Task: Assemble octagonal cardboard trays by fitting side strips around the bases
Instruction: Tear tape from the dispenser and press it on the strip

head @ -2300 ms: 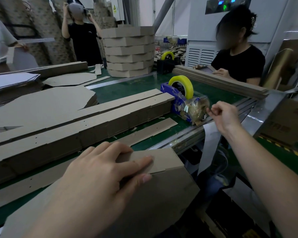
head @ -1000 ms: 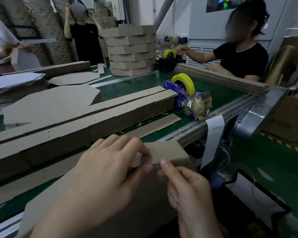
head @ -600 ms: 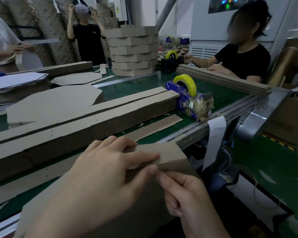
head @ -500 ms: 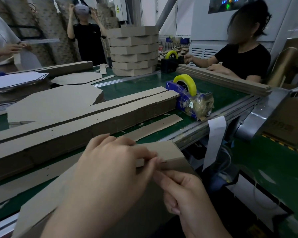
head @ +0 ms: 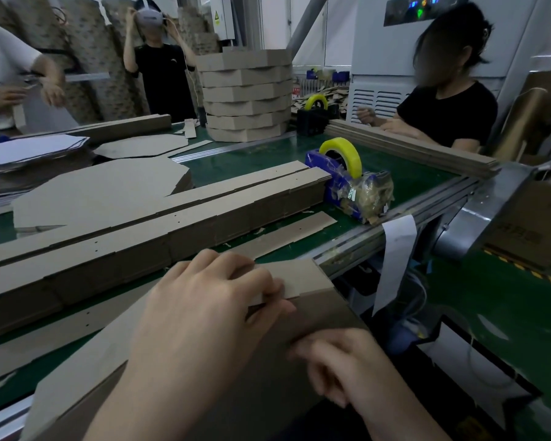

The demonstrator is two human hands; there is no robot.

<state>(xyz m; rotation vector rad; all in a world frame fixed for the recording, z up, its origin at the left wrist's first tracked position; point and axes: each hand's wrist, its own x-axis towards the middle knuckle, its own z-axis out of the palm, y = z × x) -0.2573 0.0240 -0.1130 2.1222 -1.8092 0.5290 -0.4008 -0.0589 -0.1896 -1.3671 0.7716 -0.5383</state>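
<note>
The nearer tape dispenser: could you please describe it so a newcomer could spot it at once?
On the green table, follow the long stack of strips to its right end. The tape dispenser sits there, near the table's edge. It is blue with wads of tape stuck on it, whereas the other dispenser, farther back beside the trays, is black.

Your left hand [head: 204,300] pinches the side strip [head: 303,276] along the top edge of the tilted base [head: 318,313] — fingers over the flap, thumb beneath it on the darker face. Your right hand [head: 347,364] sits lower against that face, fingers curled and blurred — whether it holds anything is unclear. Beyond, stacked strips [head: 172,224] run up to a blue tape dispenser [head: 347,186] on the green table [head: 252,160].
</note>
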